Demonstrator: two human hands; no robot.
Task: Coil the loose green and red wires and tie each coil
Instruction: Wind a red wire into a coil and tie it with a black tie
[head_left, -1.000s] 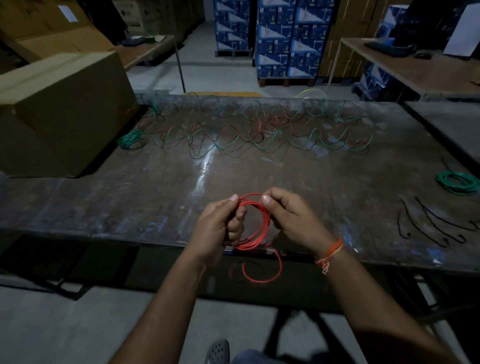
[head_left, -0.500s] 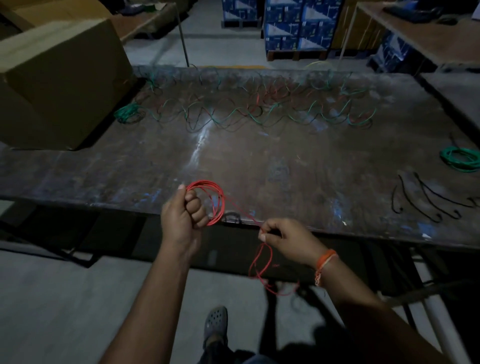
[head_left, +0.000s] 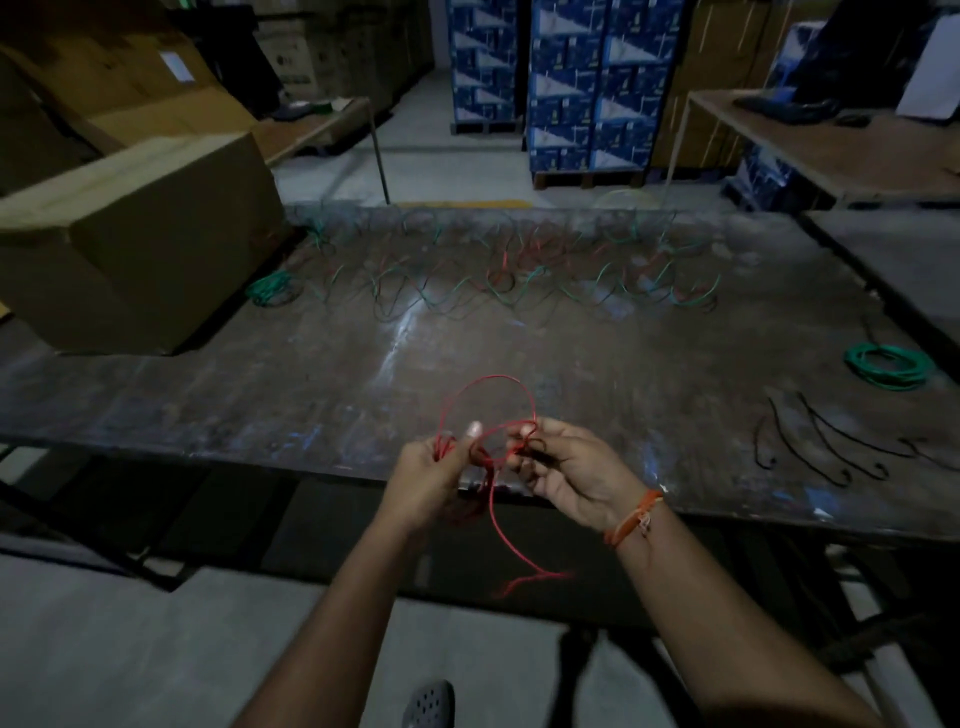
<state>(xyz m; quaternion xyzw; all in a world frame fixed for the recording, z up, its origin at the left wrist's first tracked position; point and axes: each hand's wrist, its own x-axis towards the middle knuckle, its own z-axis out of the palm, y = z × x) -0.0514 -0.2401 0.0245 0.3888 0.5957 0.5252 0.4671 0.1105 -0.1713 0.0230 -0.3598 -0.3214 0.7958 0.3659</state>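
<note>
Head view: both hands' fingers (head_left: 524, 431) pinch the red wire (head_left: 488, 387) over the table (head_left: 260, 395).

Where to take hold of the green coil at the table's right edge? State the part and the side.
Pinch the bundled strands of the green coil at its near rim, coming from above: it lies flat on the table with an open centre, so fingers can hook under.

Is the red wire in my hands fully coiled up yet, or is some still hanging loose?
Partly coiled. The red wire loops between the left hand and right hand, but a loose tail hangs below the table edge.
</note>
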